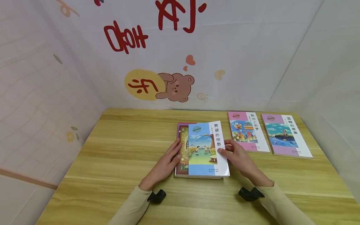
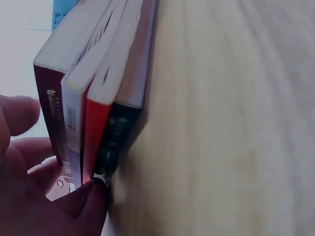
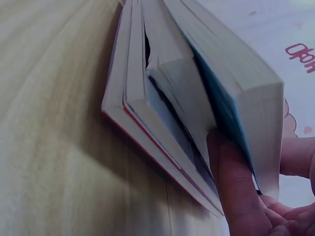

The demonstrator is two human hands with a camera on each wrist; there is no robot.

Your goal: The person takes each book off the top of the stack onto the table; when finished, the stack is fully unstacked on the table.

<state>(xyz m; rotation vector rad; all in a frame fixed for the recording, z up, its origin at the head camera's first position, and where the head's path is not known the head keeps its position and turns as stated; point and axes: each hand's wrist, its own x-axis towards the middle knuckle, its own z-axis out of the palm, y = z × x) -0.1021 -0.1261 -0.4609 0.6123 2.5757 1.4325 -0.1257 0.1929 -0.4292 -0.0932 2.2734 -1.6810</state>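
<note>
Topping a multicoloured book stack (image 1: pixel 184 136) at the lower centre of the frame, a blue-and-white illustrated paperback (image 1: pixel 204 150) is pinched by the right hand (image 1: pixel 240 159); the left hand (image 1: pixel 163 165), fingers extended, touches the stack's left side.

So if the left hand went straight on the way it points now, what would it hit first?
The stack of books: the left hand rests against its spines, so it would likely push into them straight away. Exact depth is hard to judge.
</note>
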